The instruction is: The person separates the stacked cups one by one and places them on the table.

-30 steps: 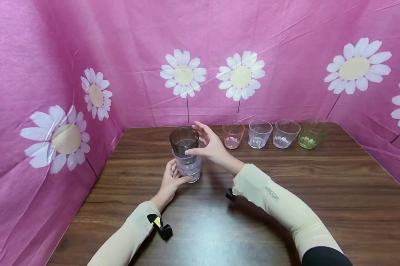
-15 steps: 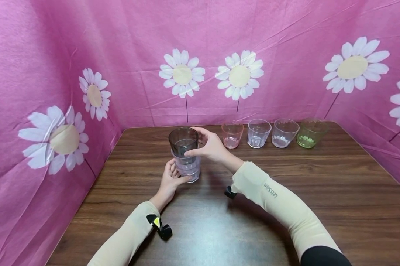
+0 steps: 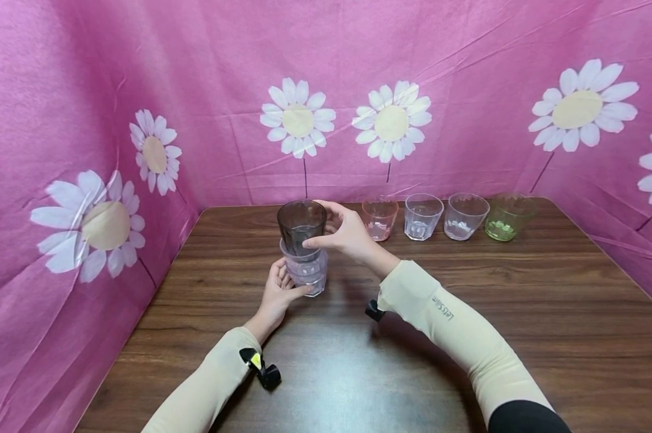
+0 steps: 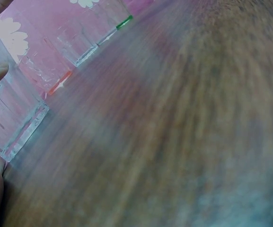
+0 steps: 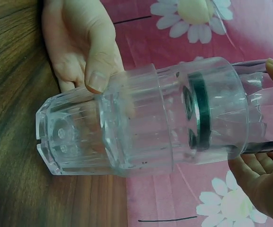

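A smoky dark grey cup [image 3: 293, 224] stands partly inside a stack of clear cups [image 3: 311, 275] on the table, left of centre. Thumb and fingers of my right hand [image 3: 349, 236] grip the dark cup from its right side, below the rim. My left hand [image 3: 277, 296] holds the lowest clear cup between thumb and fingers near its base. In the right wrist view two clear cups show nested, and the dark cup's bottom [image 5: 200, 113] sits inside the upper one [image 5: 224, 104]. The lowest cup [image 4: 15, 106] fills the left wrist view's left edge.
Along the back of the wooden table [image 3: 467, 300] stand a pink cup [image 3: 379, 227], a clear cup [image 3: 422, 219], another clear cup [image 3: 465, 219] and a green cup [image 3: 503, 225]. A pink cloth [image 3: 223, 72] with daisies hangs behind and at both sides.
My right hand has raised the dark cup slightly, so more of it shows above the clear stack. My right fingers have closed in on its rim side. The left hand stays put.
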The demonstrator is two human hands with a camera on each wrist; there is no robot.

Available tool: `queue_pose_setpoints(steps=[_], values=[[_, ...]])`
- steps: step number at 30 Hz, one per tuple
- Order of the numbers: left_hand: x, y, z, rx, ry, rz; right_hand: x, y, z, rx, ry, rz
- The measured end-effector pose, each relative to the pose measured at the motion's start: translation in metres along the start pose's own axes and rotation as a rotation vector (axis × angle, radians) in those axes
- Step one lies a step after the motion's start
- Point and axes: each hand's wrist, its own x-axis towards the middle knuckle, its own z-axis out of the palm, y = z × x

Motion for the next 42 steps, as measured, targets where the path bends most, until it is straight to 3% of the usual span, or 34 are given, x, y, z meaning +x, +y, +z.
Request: queue_pose_setpoints(steps=[12,21,33,42], values=[[0.000,0.002,0.001,-0.001,-0.002,0.002,0.000,-0.021,-0.009,0.128,0.045,-0.050],[0.000,0.001,0.002,-0.016,0.006,0.011,-0.002,-0.033,-0.028,0.209,0.090,-0.089],[0.000,0.001,0.002,-0.001,0.007,0.007,-0.018,-0.026,-0.057,0.192,0.167,-0.048],[0.000,0.002,0.002,-0.006,0.012,0.003,-0.037,-0.007,-0.079,0.165,0.180,0.035]])
